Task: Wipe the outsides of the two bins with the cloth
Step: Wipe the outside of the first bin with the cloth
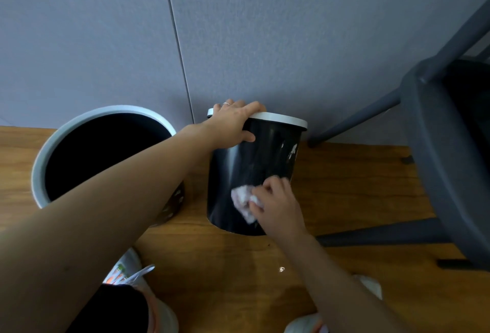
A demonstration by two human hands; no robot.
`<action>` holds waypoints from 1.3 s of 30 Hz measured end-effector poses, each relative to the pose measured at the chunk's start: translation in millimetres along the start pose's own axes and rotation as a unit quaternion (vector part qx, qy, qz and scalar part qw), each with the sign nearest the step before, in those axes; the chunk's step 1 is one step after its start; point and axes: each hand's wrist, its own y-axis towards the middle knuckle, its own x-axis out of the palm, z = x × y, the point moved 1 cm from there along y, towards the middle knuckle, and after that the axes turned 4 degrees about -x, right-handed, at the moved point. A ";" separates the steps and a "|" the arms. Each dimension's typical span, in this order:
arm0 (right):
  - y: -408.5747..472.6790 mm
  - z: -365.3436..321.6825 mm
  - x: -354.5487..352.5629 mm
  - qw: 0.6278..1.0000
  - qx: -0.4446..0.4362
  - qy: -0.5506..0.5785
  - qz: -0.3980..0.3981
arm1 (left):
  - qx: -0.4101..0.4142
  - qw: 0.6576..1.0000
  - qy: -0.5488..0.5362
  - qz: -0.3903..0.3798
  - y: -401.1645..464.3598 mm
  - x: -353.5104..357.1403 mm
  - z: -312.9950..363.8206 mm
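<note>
Right bin [252,170]: black, pale rim, standing on the wood floor [344,186] against the grey wall [265,27], tilted slightly toward the viewer. Left hand [234,123]: clamped over the near-left part of its rim, fingers curled across the top edge with a ring on one, thumb pressed flat on the black side just below. Right hand [275,202]: low on the same bin's front, fingers bunched shut around the cloth [244,201]. Cloth: pale, crumpled, sticking out to the left of the fingertips and pressed against the bin's lower wall; faint streaks show on the black surface above the knuckles. Left bin [106,155]: larger, pale rim, dark open interior, standing left of the left forearm and partly hidden under it, just beside the right bin, not touched by either hand. Chair [437,147]: dark grey, to the right of the right hand, legs on the floor. Shoes [127,271]: pale, below both wrists at the lower edge
</note>
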 end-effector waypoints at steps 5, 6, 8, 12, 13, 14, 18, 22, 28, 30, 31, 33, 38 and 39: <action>-41.6 -5.3 15.5 0.997 -0.067 0.012 -0.039 | 0.003 1.000 -0.010 -0.002 -1.0 0.2 -1.4; -35.3 -3.2 14.2 0.998 -0.055 0.016 -0.040 | 0.003 1.000 -0.010 -0.004 -1.5 -0.3 -1.9; -14.0 4.5 6.2 0.999 0.011 0.036 -0.015 | -0.001 1.000 -0.005 -0.006 -2.2 -0.8 -1.7; 20.4 17.8 -8.0 0.997 0.042 0.046 0.043 | -0.005 1.000 0.004 -0.004 -2.1 -1.1 0.3; 19.8 17.7 -7.4 0.997 0.040 0.047 0.044 | -0.005 1.000 0.001 -0.005 -1.9 -1.1 0.3; 15.3 16.1 -4.3 0.997 0.041 0.050 0.036 | -0.006 1.000 -0.001 -0.006 -1.7 -1.3 0.0; -34.8 1.6 12.6 0.998 0.017 0.058 -0.023 | -0.002 1.000 -0.001 -0.007 -1.2 -1.0 -0.7; -59.6 -5.2 17.8 0.995 -0.074 0.044 -0.051 | 0.006 1.000 -0.002 -0.007 -0.7 0.7 1.1; -4.6 15.9 0.7 0.996 0.039 0.074 0.011 | -0.005 1.000 0.014 -0.002 -1.4 -0.7 0.8; 8.4 17.4 -2.4 0.997 0.036 0.060 0.013 | -0.004 1.000 0.012 -0.004 -1.3 -0.8 0.4; 8.1 17.2 -0.6 0.996 0.044 0.073 0.020 | -0.003 1.000 0.009 -0.006 -1.0 -0.8 -0.5; -6.0 12.4 6.0 0.992 0.071 0.104 0.027 | -0.002 1.000 0.002 -0.007 -0.7 -0.6 -2.7; -50.5 0.5 21.6 0.991 0.051 0.120 -0.018 | 0.005 1.000 0.000 -0.001 0.4 1.8 -3.5; -47.9 1.4 20.5 0.991 0.043 0.125 -0.014 | 0.005 1.000 0.001 -0.001 0.6 2.3 -3.6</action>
